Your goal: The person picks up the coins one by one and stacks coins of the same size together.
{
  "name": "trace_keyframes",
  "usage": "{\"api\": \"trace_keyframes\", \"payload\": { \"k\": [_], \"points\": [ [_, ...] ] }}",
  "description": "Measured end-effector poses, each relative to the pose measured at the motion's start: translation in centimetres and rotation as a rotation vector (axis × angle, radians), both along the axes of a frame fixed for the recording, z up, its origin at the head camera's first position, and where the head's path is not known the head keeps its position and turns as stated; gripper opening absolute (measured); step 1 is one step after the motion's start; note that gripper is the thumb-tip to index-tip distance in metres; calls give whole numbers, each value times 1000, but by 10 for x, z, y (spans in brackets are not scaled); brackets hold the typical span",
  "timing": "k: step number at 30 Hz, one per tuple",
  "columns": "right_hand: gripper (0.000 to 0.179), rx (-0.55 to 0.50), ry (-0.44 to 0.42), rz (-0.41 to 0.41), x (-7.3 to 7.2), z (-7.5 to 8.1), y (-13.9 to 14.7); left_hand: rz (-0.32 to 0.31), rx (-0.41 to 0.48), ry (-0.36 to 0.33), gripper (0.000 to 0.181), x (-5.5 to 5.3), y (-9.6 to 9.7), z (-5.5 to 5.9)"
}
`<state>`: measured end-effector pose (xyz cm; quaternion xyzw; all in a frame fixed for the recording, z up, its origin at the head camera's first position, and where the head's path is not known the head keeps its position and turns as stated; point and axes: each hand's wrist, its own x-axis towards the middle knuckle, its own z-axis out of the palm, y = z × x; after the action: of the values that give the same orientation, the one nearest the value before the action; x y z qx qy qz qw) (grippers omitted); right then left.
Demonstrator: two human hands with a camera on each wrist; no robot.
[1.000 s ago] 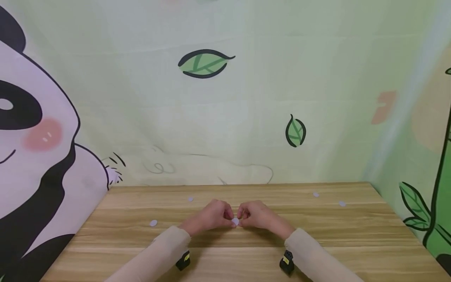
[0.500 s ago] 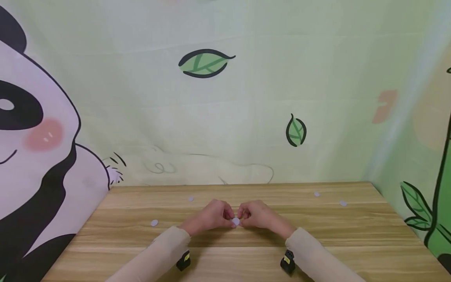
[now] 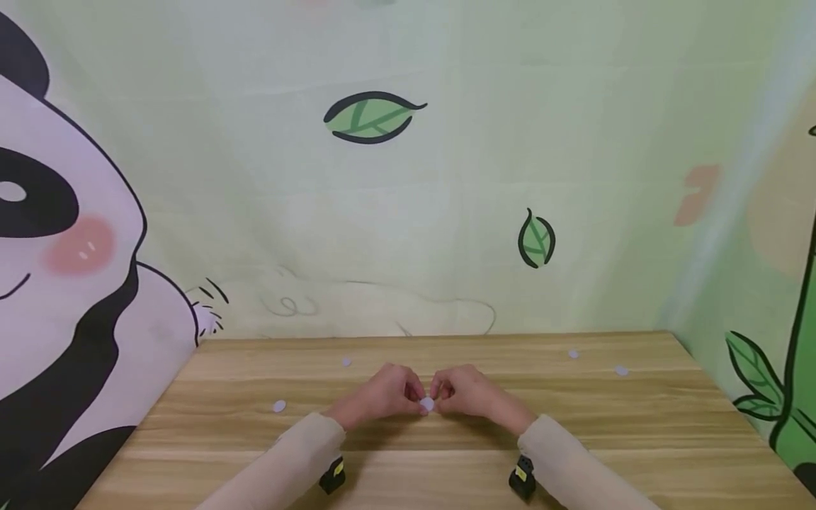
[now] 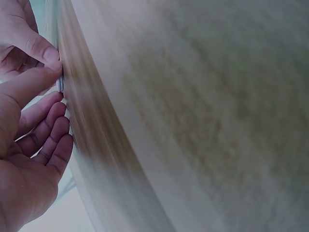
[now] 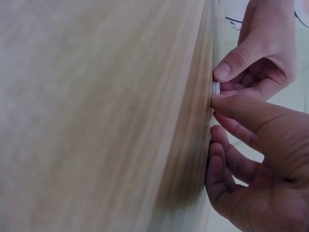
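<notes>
At the middle of the table, a small stack of white discs sits between the two hands; its layered edge shows in the right wrist view. The left hand pinches it from the left with thumb and fingers. From the other side, the right hand holds it too, its thumb close to the left thumb. Both hands rest low, with fingertips right at the tabletop. In the left wrist view the left hand covers most of the stack.
Loose white discs lie around the wooden table: one at left, another at back left, and two at the right, a far disc and a nearer disc. A printed cloth backdrop rises behind the table.
</notes>
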<state>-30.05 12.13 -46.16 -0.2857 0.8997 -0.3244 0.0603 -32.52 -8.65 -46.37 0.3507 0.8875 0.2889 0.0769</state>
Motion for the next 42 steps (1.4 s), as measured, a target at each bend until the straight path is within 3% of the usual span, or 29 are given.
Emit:
{"api": "trace_keyframes", "payload": {
  "k": [26,35,42],
  "points": [
    [12,-24,17,33,-3,-3,2,53,21,-43,13,5,0,-2],
    [14,-6,72,50,-11,-2,20,49,16,-19,15,3,0,-4],
    [19,-7,89,37,-8,6,48,60,16,-8,16,4,0,-6]
  ]
}}
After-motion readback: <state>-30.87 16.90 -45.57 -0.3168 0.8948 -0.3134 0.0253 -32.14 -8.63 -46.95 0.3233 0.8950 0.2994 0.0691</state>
